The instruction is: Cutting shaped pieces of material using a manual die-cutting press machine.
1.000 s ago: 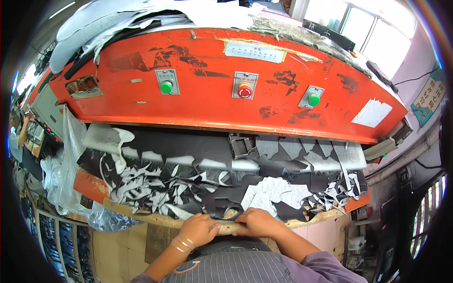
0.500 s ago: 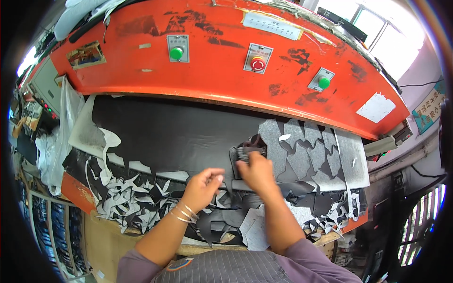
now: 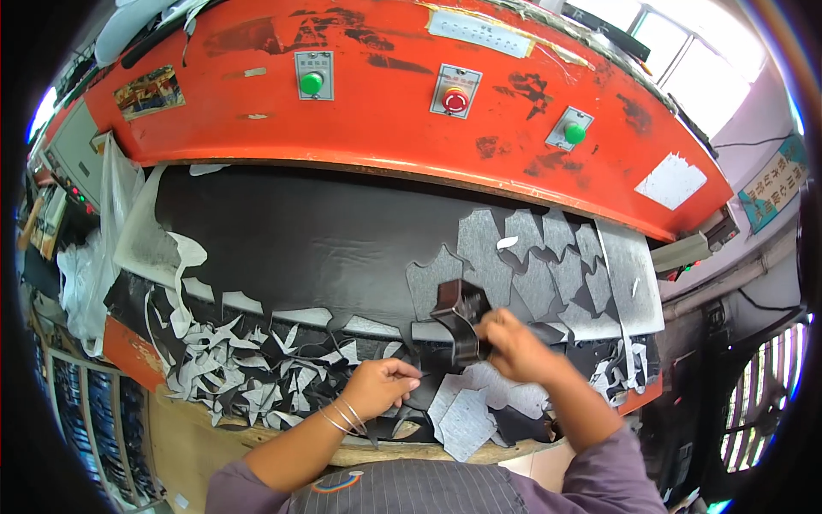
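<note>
Cutting die (image 3: 463,336), dark metal, open frame, stepped outline, is in the right hand (image 3: 517,346), fingers wrapped on its right side. It's tilted near the front edge of the dark leather-like sheet (image 3: 282,231); can't tell if its lower rim touches anything. Left hand (image 3: 384,385) is nearby, front-left of the die, fingers curled, thumb close to the index; can't tell if a scrap is pinched there.

Handling, my read: rigid, dense for its size, rim probably sharp, smooth walls maybe slick. Take it by the outer walls, fingertips off the cutting rim. Sheet looks soft and pliable; lies flat, faint wrinkles.

Next out: stack of grey cut pieces (image 3: 467,424) just in front of the die, tangled scraps (image 3: 214,368) to the left, pale cutting pad (image 3: 638,287) showing at right. Beyond: orange press beam (image 3: 385,111) with green buttons (image 3: 311,83) and a red stop button (image 3: 455,100).

Writing: none readable on the die. Printed plates (image 3: 324,62) behind the buttons, printed paper strip (image 3: 479,32) up top, teal-edged sign (image 3: 775,190) with characters far right. No brand I can make out.
</note>
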Demonstrator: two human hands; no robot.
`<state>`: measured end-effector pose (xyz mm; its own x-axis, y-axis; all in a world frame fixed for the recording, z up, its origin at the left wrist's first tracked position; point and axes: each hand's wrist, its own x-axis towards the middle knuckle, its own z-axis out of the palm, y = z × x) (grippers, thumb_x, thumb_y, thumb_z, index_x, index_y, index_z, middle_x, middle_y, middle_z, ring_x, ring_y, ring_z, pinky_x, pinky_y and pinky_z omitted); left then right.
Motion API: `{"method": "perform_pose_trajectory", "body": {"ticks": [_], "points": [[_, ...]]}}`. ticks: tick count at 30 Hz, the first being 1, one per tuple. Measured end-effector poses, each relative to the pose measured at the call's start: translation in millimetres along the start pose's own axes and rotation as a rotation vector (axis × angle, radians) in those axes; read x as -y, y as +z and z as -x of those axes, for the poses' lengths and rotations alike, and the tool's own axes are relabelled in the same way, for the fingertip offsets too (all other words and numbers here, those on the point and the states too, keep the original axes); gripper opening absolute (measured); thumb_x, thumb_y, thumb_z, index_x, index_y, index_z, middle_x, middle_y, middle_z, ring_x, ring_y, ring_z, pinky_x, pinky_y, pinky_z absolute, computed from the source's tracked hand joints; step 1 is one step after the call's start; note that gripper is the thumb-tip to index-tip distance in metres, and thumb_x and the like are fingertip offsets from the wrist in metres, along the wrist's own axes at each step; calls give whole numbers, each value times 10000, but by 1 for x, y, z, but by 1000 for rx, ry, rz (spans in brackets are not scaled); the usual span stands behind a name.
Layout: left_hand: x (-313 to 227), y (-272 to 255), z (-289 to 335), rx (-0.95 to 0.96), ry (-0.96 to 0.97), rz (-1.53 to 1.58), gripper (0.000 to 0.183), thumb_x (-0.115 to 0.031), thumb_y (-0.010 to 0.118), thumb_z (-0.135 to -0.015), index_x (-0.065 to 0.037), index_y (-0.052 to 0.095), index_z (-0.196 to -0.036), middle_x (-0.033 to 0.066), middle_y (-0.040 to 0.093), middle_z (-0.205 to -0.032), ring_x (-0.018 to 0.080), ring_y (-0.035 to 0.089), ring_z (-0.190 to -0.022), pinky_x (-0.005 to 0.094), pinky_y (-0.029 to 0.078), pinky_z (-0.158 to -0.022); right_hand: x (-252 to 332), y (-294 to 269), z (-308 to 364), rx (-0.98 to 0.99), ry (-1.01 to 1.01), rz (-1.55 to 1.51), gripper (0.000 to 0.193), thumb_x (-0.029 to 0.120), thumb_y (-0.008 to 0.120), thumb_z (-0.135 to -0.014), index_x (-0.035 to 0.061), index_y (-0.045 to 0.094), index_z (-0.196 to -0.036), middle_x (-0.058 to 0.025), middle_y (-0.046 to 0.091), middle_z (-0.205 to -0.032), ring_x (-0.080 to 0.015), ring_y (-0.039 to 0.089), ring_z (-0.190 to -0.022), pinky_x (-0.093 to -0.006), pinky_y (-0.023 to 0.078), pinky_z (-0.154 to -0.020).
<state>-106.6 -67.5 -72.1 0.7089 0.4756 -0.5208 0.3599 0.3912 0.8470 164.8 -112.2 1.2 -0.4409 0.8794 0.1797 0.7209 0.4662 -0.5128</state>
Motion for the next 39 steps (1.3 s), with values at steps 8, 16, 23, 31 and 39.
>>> {"method": "perform_pose_trajectory", "body": {"ticks": [8,16,23,31,39], "points": [[-22,13,-5,-113,447,237,620,-145,825,-724,39,497,-1216,109,621,-1112,207,607,-1025,323,516,-875,3,5,-61,312,-214,-181,320,102,699,-745,73,537,-1020,-136,612,-946,-350,611,-889,-432,500,-708],[-34,14,-8,-570,649,-425,321,-272,762,-781,21,640,-827,171,655,-812,344,638,-713,371,511,-656,-7,3,-82,341,-313,-95,310,45,674,-733,69,533,-1008,-122,602,-907,-339,616,-853,-416,510,-673],[-7,-8,24,-352,255,-610,305,-276,600,-890,2,633,-769,166,649,-726,339,644,-717,408,513,-668,-35,-4,-95,319,-385,-86,266,51,592,-745,44,550,-1008,-149,602,-988,-357,602,-929,-423,514,-749],[-95,-41,57,-219,348,-806,758,-373,766,-744,-24,454,-1341,170,603,-1120,338,562,-1102,379,451,-934,-149,-42,-180,248,-524,389,114,118,514,-815,69,540,-914,-119,613,-999,-317,616,-940,-409,527,-718],[-92,-88,-122,-896,513,-857,880,-293,789,-706,26,353,-1401,229,519,-1320,334,447,-1278,455,248,-1099,-172,-27,-165,-185,-281,546,467,77,570,-786,147,553,-1247,-75,553,-1305,-281,448,-1291,-391,391,-1005]]}}
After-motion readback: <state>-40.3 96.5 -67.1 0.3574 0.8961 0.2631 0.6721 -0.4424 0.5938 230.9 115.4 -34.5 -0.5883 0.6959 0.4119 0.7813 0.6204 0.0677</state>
